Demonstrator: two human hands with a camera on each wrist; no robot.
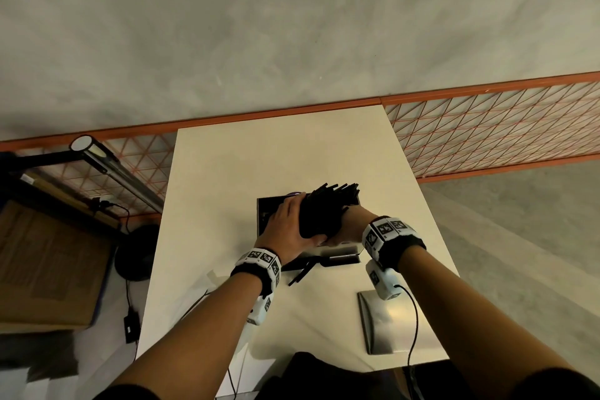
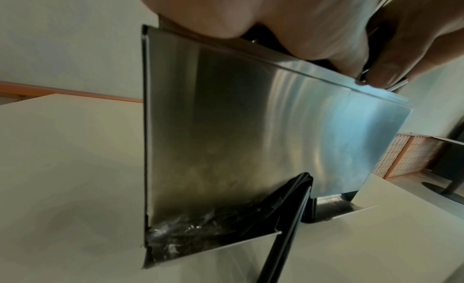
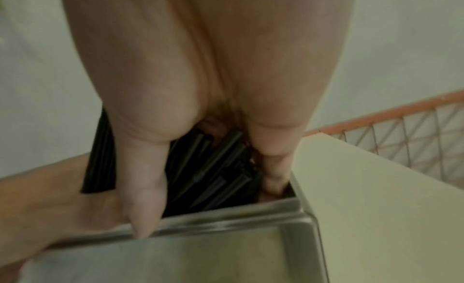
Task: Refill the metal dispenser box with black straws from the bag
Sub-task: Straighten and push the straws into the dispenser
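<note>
The metal dispenser box (image 1: 261,217) stands open-topped in the middle of the white table (image 1: 227,172). Both hands hold a thick bundle of black straws (image 1: 328,204) slanted over its opening, far ends up and to the right. My left hand (image 1: 285,224) wraps the bundle's left side, its thumb round the near end. My right hand (image 1: 352,219) grips it from the right. In the right wrist view my thumb (image 3: 143,198) reaches the box rim (image 3: 226,217) and the straws (image 3: 213,168) point into the box. A few straws (image 2: 288,217) stick out of the bottom tray of the box (image 2: 251,128).
The box's metal lid (image 1: 380,321) lies on the table at the near right. Clear plastic (image 1: 212,278) lies by my left forearm. An orange mesh railing (image 1: 487,127) runs behind the table. A desk lamp (image 1: 120,172) and a cardboard box (image 1: 48,263) are off to the left.
</note>
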